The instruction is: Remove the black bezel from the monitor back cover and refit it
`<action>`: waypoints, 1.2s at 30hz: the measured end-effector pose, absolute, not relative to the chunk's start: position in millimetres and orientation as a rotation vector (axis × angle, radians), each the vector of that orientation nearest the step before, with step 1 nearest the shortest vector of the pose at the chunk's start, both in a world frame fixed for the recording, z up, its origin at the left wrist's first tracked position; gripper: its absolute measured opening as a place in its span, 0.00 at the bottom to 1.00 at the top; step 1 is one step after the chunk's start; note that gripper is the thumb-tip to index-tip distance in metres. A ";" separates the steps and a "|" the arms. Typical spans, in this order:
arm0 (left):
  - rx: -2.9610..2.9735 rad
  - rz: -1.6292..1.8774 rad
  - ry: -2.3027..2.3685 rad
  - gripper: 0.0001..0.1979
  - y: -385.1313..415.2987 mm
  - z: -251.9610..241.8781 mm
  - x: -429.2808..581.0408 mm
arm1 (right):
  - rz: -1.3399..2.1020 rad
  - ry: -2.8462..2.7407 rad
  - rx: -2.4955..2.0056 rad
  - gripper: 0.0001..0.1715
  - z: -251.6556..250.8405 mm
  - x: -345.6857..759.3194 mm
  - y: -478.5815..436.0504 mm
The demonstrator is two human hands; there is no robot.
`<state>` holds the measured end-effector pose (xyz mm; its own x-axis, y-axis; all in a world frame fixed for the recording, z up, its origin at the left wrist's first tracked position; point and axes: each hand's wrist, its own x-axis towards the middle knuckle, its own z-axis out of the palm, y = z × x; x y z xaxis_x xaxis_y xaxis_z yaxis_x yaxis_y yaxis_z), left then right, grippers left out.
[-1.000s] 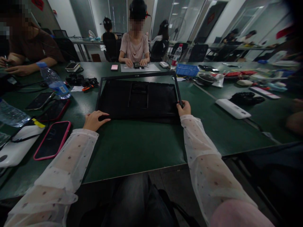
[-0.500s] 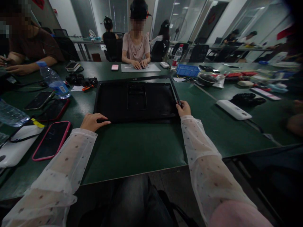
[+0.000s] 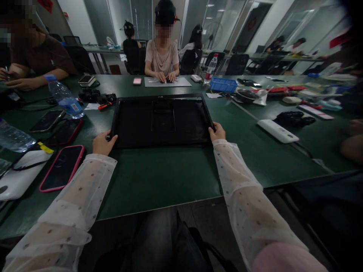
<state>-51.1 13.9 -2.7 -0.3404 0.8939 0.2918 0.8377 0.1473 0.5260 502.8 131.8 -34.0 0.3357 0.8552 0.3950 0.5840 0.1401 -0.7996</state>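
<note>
A black monitor frame [image 3: 208, 113] lies around a black monitor back panel [image 3: 133, 122], which has a rectangular recess in its middle. My left hand [image 3: 103, 143] is closed on the near left corner of the frame, thumb on top and fingers at the outer side. At the near right corner, my right hand [image 3: 217, 132] pinches the frame between thumb and fingers. Both pieces are on or just over the green table [image 3: 164, 173]; the undersides are hidden. Whether the frame sits flush on the panel all round I cannot tell.
To the left are a pink-edged phone [image 3: 62, 168], a white power bank [image 3: 24, 175] and a water bottle [image 3: 65, 98]. A white device [image 3: 278, 131] and a blue basket [image 3: 224, 84] stand to the right. Across the table sits a person [image 3: 162, 56].
My left hand has moved left from the near edge to take hold of the frame's left corner. The frame, raised and offset on the right before, now lies lower and more in line with the panel.
</note>
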 end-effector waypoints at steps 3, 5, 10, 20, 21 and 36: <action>1.756 0.973 2.311 0.27 14.3 -1.5 -51.7 | 0.325 -1.374 -1.525 0.23 -33.6 500.5 134.4; 1.733 0.992 2.328 0.25 14.2 0.7 -51.6 | 0.328 -1.389 -1.525 0.24 -33.8 498.9 137.7; 1.637 1.034 2.333 0.21 14.3 3.7 -54.0 | 0.318 -1.418 -1.527 0.23 -36.9 499.2 144.3; 1.644 1.010 2.303 0.21 13.6 3.2 -54.3 | 0.310 -1.439 -1.528 0.24 -30.9 494.6 134.8; 1.655 1.014 2.301 0.20 13.2 3.3 -54.0 | 0.308 -1.435 -1.533 0.23 -29.3 493.8 132.8; 1.714 1.015 2.264 0.26 18.0 -9.1 -63.2 | 0.312 -1.433 -1.673 0.25 -27.3 489.2 124.1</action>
<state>-63.2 18.0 -9.1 -0.3484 0.8926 0.2863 0.8077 0.1308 0.5749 489.2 124.1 -27.3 0.3011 0.8904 0.3413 0.6676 0.0587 -0.7422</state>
